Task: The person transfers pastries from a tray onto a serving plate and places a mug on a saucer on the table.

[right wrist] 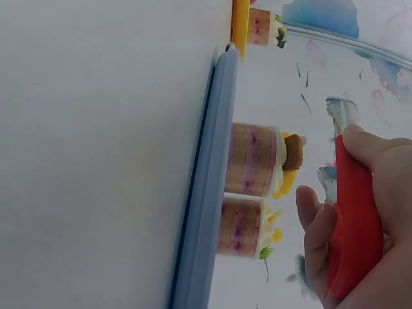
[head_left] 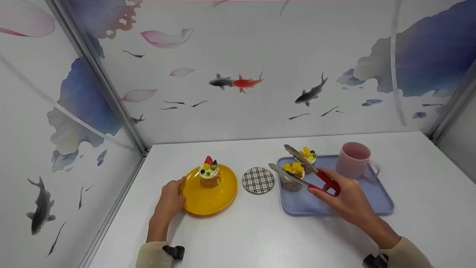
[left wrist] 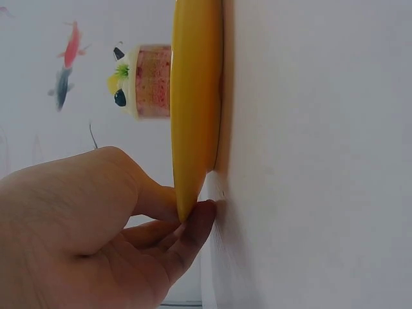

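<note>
My left hand [head_left: 171, 199] pinches the left rim of a yellow plate [head_left: 223, 199], thumb above and fingers underneath. On that plate stands a small layered cake [head_left: 210, 180] topped with cream and fruit, upright. My right hand [head_left: 349, 195] grips a pair of metal tongs with red handles [right wrist: 355, 225]. The tongs' arms are spread apart, with nothing between their tips, and overlap two more small cakes in the head view. The front cake [head_left: 292, 185] and the rear cake [right wrist: 239, 226], both with yellow fruit on cream, stand upright on a blue tray [head_left: 308, 208].
A pink mug [head_left: 351, 163] stands on the tray's right side, its handle to the right. Between plate and tray lies a round checked coaster [head_left: 258, 180]. Printed wall panels [head_left: 238, 115] border the white table [head_left: 238, 238] at the back and left.
</note>
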`<state>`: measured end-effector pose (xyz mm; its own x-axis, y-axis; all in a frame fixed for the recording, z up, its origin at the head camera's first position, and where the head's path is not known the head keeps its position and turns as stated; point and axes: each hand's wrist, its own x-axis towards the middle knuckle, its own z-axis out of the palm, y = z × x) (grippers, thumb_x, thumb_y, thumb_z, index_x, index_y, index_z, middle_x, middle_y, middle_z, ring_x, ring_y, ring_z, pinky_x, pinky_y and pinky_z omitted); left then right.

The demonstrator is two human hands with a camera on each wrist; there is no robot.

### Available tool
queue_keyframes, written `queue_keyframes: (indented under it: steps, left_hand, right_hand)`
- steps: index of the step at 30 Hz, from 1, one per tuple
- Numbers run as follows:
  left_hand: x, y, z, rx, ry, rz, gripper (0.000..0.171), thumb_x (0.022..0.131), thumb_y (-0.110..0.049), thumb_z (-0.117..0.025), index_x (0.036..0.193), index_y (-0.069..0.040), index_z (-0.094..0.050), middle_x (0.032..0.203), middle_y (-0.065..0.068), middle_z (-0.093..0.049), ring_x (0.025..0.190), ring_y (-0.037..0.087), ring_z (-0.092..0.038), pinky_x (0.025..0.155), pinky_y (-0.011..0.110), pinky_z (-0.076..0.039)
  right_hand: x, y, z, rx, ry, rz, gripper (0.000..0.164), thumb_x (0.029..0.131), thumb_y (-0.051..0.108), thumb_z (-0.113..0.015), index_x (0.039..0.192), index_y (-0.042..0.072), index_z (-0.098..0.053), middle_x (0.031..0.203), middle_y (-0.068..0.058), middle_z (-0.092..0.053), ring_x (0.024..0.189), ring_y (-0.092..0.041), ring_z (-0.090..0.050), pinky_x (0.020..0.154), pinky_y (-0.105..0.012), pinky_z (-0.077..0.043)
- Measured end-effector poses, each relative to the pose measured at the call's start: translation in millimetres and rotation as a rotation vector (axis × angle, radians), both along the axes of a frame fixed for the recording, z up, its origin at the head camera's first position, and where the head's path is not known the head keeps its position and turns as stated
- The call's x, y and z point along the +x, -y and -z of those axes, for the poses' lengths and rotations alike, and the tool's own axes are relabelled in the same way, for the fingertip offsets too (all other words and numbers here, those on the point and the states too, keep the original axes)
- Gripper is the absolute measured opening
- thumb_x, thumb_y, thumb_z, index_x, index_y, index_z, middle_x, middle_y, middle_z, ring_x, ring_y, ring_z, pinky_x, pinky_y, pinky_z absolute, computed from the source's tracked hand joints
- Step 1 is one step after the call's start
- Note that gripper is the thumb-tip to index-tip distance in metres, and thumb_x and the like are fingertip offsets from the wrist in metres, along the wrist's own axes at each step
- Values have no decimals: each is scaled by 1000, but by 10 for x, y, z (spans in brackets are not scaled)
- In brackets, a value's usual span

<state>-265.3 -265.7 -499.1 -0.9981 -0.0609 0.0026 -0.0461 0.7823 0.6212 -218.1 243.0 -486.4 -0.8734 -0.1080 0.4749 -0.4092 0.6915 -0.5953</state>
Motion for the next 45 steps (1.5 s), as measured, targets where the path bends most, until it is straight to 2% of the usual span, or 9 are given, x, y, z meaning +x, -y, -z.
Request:
queue_keyframes:
  steps: [6, 14, 22, 33, 39, 45]
  left_hand:
    - [3, 0, -10, -3, 8, 0, 63, 99, 12, -60, 160, 4, -46, 150, 28, -62, 139, 41, -61, 124, 58, -45]
    - [10, 2, -8, -17, -16, 7, 60, 99, 12, -60, 157, 6, -49, 147, 28, -64, 136, 42, -62, 124, 59, -46]
    - [9, -4, -9, -13, -17, 5, 62, 97, 14, -60, 157, 6, -49, 148, 29, -63, 140, 45, -59, 125, 60, -43]
    - [-35, -25, -23, -1, -3, -13, 62, 98, 12, -61, 158, 5, -49, 148, 28, -63, 138, 42, -61, 125, 58, -44]
    - [-21, -18, -17, 7, 15, -10, 61, 100, 12, -60, 159, 5, -46, 150, 28, -61, 142, 43, -59, 125, 57, -43]
    - [13, -3, -16, -16, -39, 16, 60, 97, 14, -58, 156, 8, -50, 146, 29, -63, 140, 45, -59, 124, 60, -45]
  right_hand:
    - [4, -114, 38, 26, 12, 27, 63, 85, 34, -94, 139, 8, -71, 116, -13, -79, 94, -23, -67, 76, -23, -64]
    - [-5, -188, 64, 35, 85, 20, 63, 87, 43, -91, 137, 10, -71, 117, -13, -78, 95, -24, -68, 77, -27, -66]
    - [-26, -213, 73, 52, 146, -1, 67, 87, 51, -89, 137, 11, -71, 114, -12, -78, 92, -22, -67, 72, -19, -61]
    - [-54, -239, 98, 82, 202, -3, 69, 84, 54, -90, 135, 10, -72, 113, -10, -77, 92, -23, -62, 69, -19, -56]
    - [-63, -246, 130, 71, 229, -17, 69, 85, 55, -89, 133, 9, -73, 114, -8, -78, 91, -22, -60, 67, -18, -54]
    - [-76, -245, 132, 67, 223, -13, 71, 79, 52, -95, 131, 7, -75, 105, -7, -77, 86, -20, -59, 65, -17, -52]
